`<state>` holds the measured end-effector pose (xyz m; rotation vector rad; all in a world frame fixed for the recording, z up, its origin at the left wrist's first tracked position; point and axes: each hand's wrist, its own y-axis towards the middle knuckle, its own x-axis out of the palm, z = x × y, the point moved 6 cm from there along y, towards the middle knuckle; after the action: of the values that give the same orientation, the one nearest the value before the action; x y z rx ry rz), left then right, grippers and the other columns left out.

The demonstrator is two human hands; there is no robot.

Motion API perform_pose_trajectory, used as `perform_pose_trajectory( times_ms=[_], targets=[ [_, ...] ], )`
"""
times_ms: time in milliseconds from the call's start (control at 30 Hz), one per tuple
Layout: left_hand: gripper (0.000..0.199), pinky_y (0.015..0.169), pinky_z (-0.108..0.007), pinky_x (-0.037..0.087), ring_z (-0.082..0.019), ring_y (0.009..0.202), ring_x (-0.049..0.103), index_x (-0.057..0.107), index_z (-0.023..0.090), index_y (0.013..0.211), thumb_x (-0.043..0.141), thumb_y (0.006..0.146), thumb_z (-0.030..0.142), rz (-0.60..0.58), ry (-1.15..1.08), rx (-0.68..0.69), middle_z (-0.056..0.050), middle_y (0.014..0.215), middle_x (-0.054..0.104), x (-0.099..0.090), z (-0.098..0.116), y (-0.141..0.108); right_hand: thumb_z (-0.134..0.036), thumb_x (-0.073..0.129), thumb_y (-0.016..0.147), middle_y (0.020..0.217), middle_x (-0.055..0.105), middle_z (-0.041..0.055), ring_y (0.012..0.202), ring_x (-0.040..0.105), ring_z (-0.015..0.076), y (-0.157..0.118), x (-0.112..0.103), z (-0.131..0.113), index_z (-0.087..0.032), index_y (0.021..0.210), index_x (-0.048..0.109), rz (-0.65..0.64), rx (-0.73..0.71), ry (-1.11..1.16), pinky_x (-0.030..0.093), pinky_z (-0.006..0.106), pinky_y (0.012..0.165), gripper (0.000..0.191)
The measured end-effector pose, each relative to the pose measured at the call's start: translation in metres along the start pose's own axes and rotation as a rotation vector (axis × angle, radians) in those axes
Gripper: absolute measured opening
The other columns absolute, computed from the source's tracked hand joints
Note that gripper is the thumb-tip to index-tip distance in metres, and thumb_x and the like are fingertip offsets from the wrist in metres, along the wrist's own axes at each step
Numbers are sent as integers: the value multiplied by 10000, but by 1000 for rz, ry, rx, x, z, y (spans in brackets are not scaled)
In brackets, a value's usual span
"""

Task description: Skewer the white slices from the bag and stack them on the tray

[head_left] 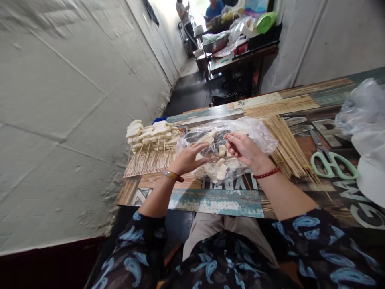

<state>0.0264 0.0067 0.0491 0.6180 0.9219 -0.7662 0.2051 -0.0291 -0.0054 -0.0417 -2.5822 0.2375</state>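
My right hand [242, 148] is closed around a thin bamboo skewer [245, 175], whose ends stick out above and below the fist. Across from it, my left hand [189, 157] has its fingers stretched out and the thumb apart. A pale flat food piece [207, 139] lies right at its fingertips; whether they touch it I cannot tell. Beneath both hands is a clear plastic bag [255, 130] spread open, with several loose pale pieces [221, 170] on it. On the left, skewered pale pieces [159, 130] are stacked with their sticks pointing toward me.
A bundle of bamboo skewers [284, 148] lies right of the bag, beside green-handled scissors [333, 162]. Plastic bags [368, 116] sit at the table's right end. A rough wall [75, 100] borders the left. Farther back, two people are near a table with a metal bowl [215, 43].
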Motion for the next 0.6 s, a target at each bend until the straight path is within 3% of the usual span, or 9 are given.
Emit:
perform_pose_trajectory(
  times_ms=[100,167,267,400,433,500,600],
  targets=[
    [743,1017,-487,406,-327,1200,534,540,210,1374,794,722,462,-219,334,46,-142,1265,636,4,1,-13,-226,592,890,550,550,-48,398,463,47,-2,2,1,-171,825,568,10,20,-11,275,141,354,89],
    [806,990,-479,403,-336,1142,535,538,183,1364,827,673,483,-283,535,47,-142,1161,657,2,1,-22,-196,566,899,549,555,-44,393,468,45,-2,2,0,-164,819,571,18,8,-3,279,139,354,86],
    [619,1003,-477,363,-304,1038,543,614,157,1213,834,684,391,-300,738,72,-121,1033,669,0,6,-34,-198,578,897,552,557,-47,386,468,40,0,-2,-1,-160,828,578,28,-16,11,278,135,353,78],
    [99,998,-486,350,-255,923,545,673,176,852,705,792,248,-396,799,74,-73,838,656,13,5,-52,-179,562,904,544,552,-52,379,465,38,4,-4,2,-161,827,573,22,-23,10,274,132,349,80],
    [67,988,-492,356,-253,914,542,662,178,773,654,821,225,-420,806,79,-74,823,647,18,4,-56,-172,552,907,544,553,-52,379,467,39,5,-4,4,-162,828,572,16,-22,9,274,132,348,82],
    [190,944,-485,381,-254,903,538,635,177,685,560,860,190,-457,805,103,-87,840,636,26,2,-64,-170,549,908,542,554,-53,379,469,41,6,-5,6,-165,822,568,12,-21,3,275,134,345,88],
    [199,871,-450,412,-255,866,546,611,183,694,498,857,165,-441,711,82,-97,819,620,32,-1,-73,-183,565,903,536,553,-54,383,474,44,9,-7,9,-172,810,563,16,-24,-6,281,134,345,94]
  ],
)
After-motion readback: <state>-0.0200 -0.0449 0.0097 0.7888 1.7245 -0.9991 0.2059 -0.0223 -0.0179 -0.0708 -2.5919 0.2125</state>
